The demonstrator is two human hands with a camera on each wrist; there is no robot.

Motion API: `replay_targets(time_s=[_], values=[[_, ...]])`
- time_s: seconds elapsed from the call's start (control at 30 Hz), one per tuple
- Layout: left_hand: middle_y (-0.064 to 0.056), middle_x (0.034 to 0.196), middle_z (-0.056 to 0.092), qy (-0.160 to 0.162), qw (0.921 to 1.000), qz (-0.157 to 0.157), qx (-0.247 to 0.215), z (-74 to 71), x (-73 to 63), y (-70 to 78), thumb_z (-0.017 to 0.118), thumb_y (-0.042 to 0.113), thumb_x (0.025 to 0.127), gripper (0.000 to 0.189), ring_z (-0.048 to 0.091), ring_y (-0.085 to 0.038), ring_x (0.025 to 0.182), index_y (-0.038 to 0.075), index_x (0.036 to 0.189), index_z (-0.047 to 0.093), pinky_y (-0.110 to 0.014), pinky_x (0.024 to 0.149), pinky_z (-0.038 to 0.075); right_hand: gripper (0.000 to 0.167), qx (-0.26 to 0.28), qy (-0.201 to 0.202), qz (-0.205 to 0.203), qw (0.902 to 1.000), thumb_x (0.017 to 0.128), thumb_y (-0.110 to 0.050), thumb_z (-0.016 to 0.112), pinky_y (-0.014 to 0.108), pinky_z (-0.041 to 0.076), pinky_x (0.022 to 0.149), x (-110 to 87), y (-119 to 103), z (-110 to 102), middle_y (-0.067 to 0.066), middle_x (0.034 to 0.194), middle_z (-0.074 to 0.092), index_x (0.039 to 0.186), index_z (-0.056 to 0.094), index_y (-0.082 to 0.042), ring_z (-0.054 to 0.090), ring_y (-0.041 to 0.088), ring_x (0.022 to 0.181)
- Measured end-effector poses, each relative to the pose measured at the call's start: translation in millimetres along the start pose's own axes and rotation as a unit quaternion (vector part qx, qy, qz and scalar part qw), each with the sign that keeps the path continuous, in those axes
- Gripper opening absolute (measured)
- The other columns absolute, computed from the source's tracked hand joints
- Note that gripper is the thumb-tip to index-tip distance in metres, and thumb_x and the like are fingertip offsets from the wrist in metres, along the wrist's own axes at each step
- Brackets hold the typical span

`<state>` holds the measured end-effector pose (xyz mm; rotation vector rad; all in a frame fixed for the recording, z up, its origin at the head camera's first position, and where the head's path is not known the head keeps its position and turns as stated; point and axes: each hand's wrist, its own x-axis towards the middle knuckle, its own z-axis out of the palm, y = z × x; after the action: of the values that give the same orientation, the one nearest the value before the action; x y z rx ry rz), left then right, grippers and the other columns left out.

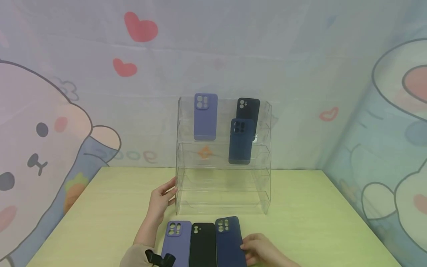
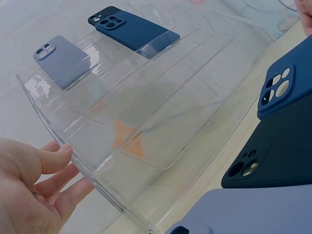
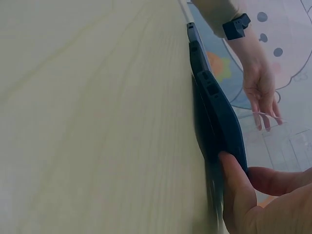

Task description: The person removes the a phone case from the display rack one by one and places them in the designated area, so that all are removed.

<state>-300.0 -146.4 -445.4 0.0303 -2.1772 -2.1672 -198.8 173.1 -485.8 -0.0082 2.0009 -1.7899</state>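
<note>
My left hand (image 1: pixel 159 202) has its fingertips against the left side panel of a clear tiered display rack (image 1: pixel 221 202); in the left wrist view, the thumb and fingers (image 2: pixel 63 197) lie along that panel's edge. With my right hand (image 1: pixel 261 249) I pinch the right edge of a dark blue phone case (image 1: pixel 230 241), thumb on one face and a finger on the other. The right wrist view shows that case (image 3: pixel 225 114) tilted, its near edge off the table. Beside it lie a black phone case (image 1: pixel 202 244) and a lavender phone case (image 1: pixel 178 244).
On the rack's upper tiers stand a lavender case (image 1: pixel 205 120) at left, a black case (image 1: pixel 248 107) at right, and a blue case (image 1: pixel 241 142) partly in front of the black one. The pale yellow table (image 1: pixel 317 222) meets a cartoon-printed backdrop (image 1: pixel 300 74).
</note>
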Motion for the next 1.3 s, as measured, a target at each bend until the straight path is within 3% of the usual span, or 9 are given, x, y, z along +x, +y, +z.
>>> replay_targets(time_s=[0.63, 0.83, 1.07, 1.3], values=[[-0.018, 0.148, 0.046, -0.007, 1.0, 0.005, -0.001, -1.4, 1.6, 4.1, 0.051, 0.005, 0.101, 0.044, 0.048, -0.037, 0.13, 0.006, 0.144, 0.047, -0.049, 0.104, 0.045, 0.026, -0.033, 0.003, 0.037, 0.9988, 0.091, -0.008, 0.059, 0.017, 0.053, 0.055, -2.5, -5, 0, 0.003, 0.078, 0.055, 0.108, 0.056, 0.011, 0.055, 0.006, 0.058], [-0.017, 0.148, 0.046, -0.008, 1.0, 0.006, 0.001, -1.7, 1.1, 4.1, 0.051, 0.005, 0.101, 0.044, 0.049, -0.035, 0.13, 0.006, 0.145, 0.047, -0.048, 0.103, 0.046, 0.023, -0.075, -0.001, 0.024, 0.9969, 0.09, -0.007, 0.061, 0.021, 0.056, 0.058, -2.1, -9, -1, 0.005, 0.08, 0.059, 0.105, 0.058, 0.01, 0.059, 0.007, 0.058], [-0.016, 0.147, 0.048, 0.0, 1.0, 0.0, 0.008, -1.3, 0.9, 3.1, 0.053, 0.006, 0.101, 0.044, 0.056, -0.024, 0.122, 0.009, 0.144, 0.049, -0.046, 0.102, 0.048, 0.019, -0.125, -0.004, -0.009, 0.9921, 0.089, -0.007, 0.063, 0.026, 0.058, 0.058, -0.1, -12, -3, 0.006, 0.076, 0.065, 0.098, 0.062, 0.01, 0.062, 0.008, 0.058], [-0.017, 0.147, 0.047, -0.005, 1.0, 0.002, 0.0, -0.6, -1.5, 0.8, 0.052, 0.006, 0.101, 0.044, 0.048, -0.037, 0.13, 0.007, 0.144, 0.048, -0.049, 0.104, 0.046, 0.014, -0.173, -0.009, -0.02, 0.9848, 0.087, -0.005, 0.066, 0.026, 0.058, 0.056, 3.3, -14, -5, 0.004, 0.072, 0.067, 0.093, 0.066, 0.008, 0.064, 0.008, 0.057]])
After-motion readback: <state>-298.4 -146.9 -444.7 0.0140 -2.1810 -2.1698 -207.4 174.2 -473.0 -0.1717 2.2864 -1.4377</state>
